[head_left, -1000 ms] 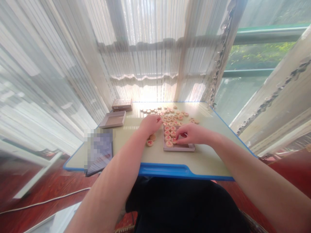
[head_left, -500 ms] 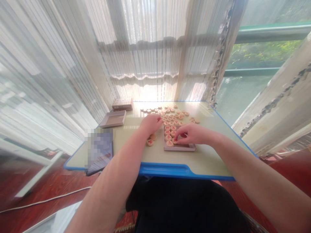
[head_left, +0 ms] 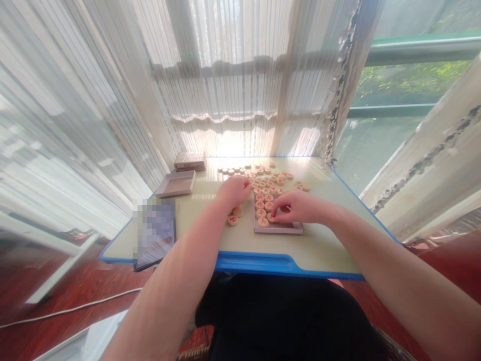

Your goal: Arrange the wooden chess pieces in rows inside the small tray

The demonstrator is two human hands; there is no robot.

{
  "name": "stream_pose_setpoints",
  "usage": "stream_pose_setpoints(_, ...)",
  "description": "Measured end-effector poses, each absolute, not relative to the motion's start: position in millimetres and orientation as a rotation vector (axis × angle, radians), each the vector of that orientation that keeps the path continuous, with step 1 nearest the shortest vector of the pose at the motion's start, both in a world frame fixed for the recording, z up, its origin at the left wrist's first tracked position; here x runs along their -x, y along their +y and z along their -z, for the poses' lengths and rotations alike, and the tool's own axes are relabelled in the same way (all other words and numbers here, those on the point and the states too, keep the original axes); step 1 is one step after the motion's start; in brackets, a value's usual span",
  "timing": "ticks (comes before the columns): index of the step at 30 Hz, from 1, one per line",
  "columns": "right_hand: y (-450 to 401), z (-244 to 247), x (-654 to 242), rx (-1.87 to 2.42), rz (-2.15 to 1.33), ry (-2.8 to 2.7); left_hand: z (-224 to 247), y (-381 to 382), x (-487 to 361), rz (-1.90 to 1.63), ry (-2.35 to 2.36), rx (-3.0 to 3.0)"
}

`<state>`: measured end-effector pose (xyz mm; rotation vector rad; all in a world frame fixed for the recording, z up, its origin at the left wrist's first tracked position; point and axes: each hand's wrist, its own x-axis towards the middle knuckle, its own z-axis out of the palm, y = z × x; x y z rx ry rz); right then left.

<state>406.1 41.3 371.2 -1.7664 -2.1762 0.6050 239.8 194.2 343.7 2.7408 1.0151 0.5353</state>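
Note:
A shallow open box (head_left: 278, 231) on the table holds Chinese chess pieces with red characters, set in rows along its left side. My right hand (head_left: 298, 206) reaches over the box, thumb and fingertips closed on a chess piece (head_left: 271, 217) that lies in it. My left hand (head_left: 233, 193) rests left of the box with curled fingers at the edge of the scattered pieces (head_left: 262, 184); what is in them, if anything, is hidden. Just below that hand lie a red-marked piece (head_left: 233, 220) and another piece (head_left: 237, 211), partly covered.
A box lid or tray (head_left: 176, 184) sits at the table's left, with a closed box (head_left: 190, 160) behind it. A tablet (head_left: 160, 233), partly blurred out, lies at the left edge. The table (head_left: 203, 220) has a blue rim. Sheer curtains (head_left: 233, 90) hang beyond.
Both hands keep almost the same place and pose. The view has shifted very slightly; no piece has visibly moved.

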Motion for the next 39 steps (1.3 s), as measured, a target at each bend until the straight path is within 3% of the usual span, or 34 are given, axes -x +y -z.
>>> stream_pose_setpoints(29,41.6,-368.9,-405.6,1.761,-0.584,-2.129,-343.7,194.5,-239.3,-0.553,1.005,-2.753)
stream_pose_setpoints(39,40.7,-371.6,-406.6,1.731,-0.344,-2.036,-344.7,193.3,-239.5,-0.551,1.004,-2.75)
